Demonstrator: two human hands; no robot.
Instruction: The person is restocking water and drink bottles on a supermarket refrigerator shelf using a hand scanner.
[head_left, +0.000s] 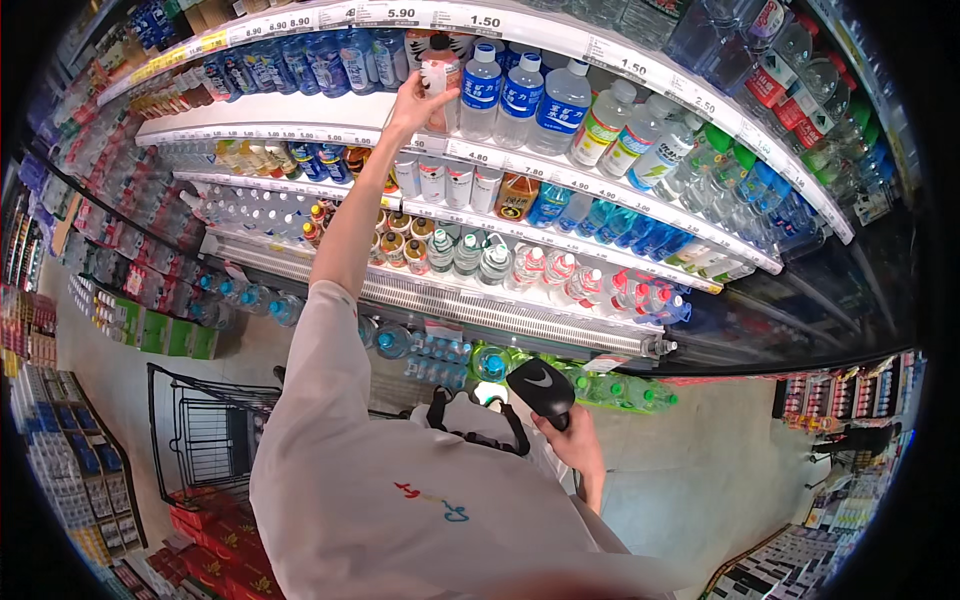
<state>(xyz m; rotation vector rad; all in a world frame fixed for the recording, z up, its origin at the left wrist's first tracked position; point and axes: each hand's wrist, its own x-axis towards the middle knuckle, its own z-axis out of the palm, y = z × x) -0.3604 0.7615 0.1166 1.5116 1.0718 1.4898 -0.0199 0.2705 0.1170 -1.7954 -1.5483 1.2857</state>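
Observation:
My left hand (417, 106) reaches up to the shelf, thumb and fingers around a pink-labelled drink bottle (442, 73) with a dark cap. The bottle stands upright, just left of a row of clear bottles with blue labels (517, 97). Low in front of my body, my right hand (576, 442) grips the handle of a black handheld barcode scanner (541, 386). A bright white light spot (489, 391) shows beside the scanner head. Part of the grip is hidden by my fingers.
White shelf edges (525, 161) with price tags curve across the view, loaded with drink bottles. A vent grille (480, 300) runs below them. Large green-wrapped bottles (615, 390) stand on the floor. At left are a black shopping cart (210, 435) and red boxes (225, 551).

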